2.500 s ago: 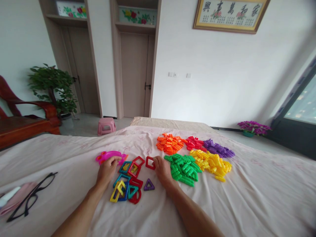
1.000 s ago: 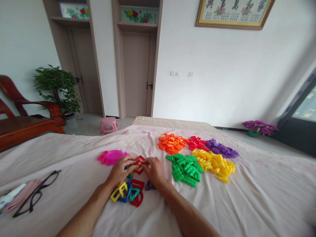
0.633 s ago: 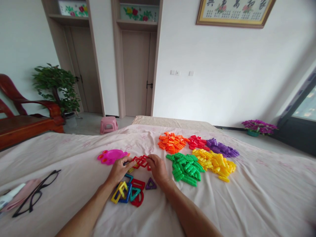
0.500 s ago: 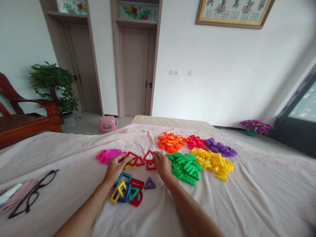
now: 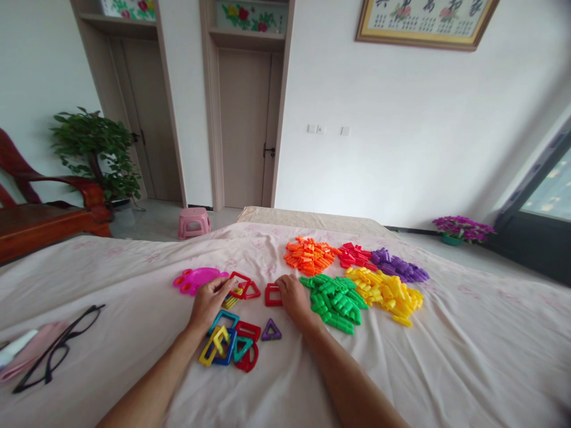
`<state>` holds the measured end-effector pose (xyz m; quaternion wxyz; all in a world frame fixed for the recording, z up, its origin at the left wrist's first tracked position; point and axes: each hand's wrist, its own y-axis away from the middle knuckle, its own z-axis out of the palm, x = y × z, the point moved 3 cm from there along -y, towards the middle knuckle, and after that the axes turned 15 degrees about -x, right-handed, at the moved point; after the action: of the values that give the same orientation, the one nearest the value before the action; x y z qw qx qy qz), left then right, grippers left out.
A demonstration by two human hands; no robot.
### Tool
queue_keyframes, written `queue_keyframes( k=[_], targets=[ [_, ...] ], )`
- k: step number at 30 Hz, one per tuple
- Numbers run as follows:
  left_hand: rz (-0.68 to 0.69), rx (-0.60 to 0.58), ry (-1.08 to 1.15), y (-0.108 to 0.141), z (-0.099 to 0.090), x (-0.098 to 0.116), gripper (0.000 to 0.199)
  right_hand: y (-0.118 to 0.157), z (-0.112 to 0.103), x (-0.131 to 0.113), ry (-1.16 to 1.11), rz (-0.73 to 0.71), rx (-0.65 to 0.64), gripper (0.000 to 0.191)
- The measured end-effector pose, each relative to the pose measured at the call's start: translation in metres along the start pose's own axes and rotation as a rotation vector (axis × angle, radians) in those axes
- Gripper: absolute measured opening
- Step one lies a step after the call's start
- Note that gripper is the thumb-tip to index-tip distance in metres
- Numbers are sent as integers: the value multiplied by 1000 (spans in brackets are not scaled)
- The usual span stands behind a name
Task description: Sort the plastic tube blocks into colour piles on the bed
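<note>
My left hand (image 5: 213,302) pinches the edge of a red square magnetic tile (image 5: 242,276), held just above the cloth. A red triangle tile (image 5: 252,296) lies against its right side, and yellow tiles (image 5: 231,302) show beneath it. My right hand (image 5: 295,299) has its fingers closed at the right edge of another red square tile (image 5: 267,295), low on the cloth; its fingertips are partly hidden. Nearer to me is a loose group of tiles: a teal one (image 5: 226,315), a blue one (image 5: 232,348), a yellow one (image 5: 205,355), a red rectangle (image 5: 248,327) and a purple triangle (image 5: 271,337).
Piles of orange (image 5: 310,255), red (image 5: 354,256), purple (image 5: 399,266), green (image 5: 336,300) and yellow (image 5: 387,291) plastic pieces lie to the right. A magenta paw-shaped piece (image 5: 203,278) is beyond my left hand. Black glasses (image 5: 60,345) rest at left on the cloth.
My right hand has lowered a raised red square tile onto the red one under it, and the two now overlap. My left hand stays almost where it was.
</note>
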<state>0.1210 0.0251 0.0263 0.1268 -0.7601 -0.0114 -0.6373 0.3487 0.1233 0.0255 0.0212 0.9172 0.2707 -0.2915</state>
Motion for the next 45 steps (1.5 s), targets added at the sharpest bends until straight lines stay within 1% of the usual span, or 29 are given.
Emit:
queue_keyframes(
  k=[4, 7, 9, 12, 14, 16, 18, 21, 25, 27, 28, 29, 31, 33, 35, 38, 42, 45],
  targets=[
    [16, -9, -33, 0, 0, 0, 47, 6, -3, -5, 14, -29, 65, 26],
    [18, 9, -41, -1, -1, 1, 50, 14, -9, -16, 3, -54, 121, 26],
    [15, -5, -33, -1, -1, 1, 51, 19, -11, -29, -49, -144, 104, 26],
    [8, -64, 4, -1, 2, 1, 50, 24, -8, -48, -189, -283, 30, 26],
    [4, -99, 34, -1, 4, 1, 50, 24, -3, -56, -263, -320, -3, 27],
    [1, -129, 57, 0, 6, 1, 50, 23, 5, -61, -318, -326, -37, 29],
    [8, -150, 59, 0, 8, 2, 48, 22, 12, -62, -370, -317, -65, 23],
    [32, -193, 2, 0, 11, 6, 44, 20, 17, -59, -456, -296, -45, 14],
    [62, -290, -187, 1, 15, 12, 36, 12, 14, -47, -692, -225, 2, 18],
    [75, -327, -288, 1, 16, 12, 32, 5, 8, -35, -808, -178, 50, 23],
    [79, -334, -326, 1, 15, 11, 31, 2, 3, -28, -830, -151, 80, 25],
    [80, -328, -355, 1, 14, 9, 30, -1, -1, -20, -822, -115, 106, 28],
    [81, -294, -398, -1, 11, 5, 30, -5, -7, -3, -745, -22, 114, 33],
    [90, -260, -424, -2, 7, 0, 29, -7, -9, 11, -642, 49, 72, 36],
    [99, -231, -453, -3, 4, -4, 26, -7, -8, 19, -548, 75, 39, 36],
    [96, -196, -512, -4, 1, -8, 23, -5, -5, 21, -447, 89, 26, 34],
    [104, -180, -545, -4, 0, -8, 23, -2, -2, 12, -352, 81, -5, 32],
    [105, -176, -557, -4, 0, -8, 24, 0, -5, 7, -251, 58, 19, 29]
  ],
)
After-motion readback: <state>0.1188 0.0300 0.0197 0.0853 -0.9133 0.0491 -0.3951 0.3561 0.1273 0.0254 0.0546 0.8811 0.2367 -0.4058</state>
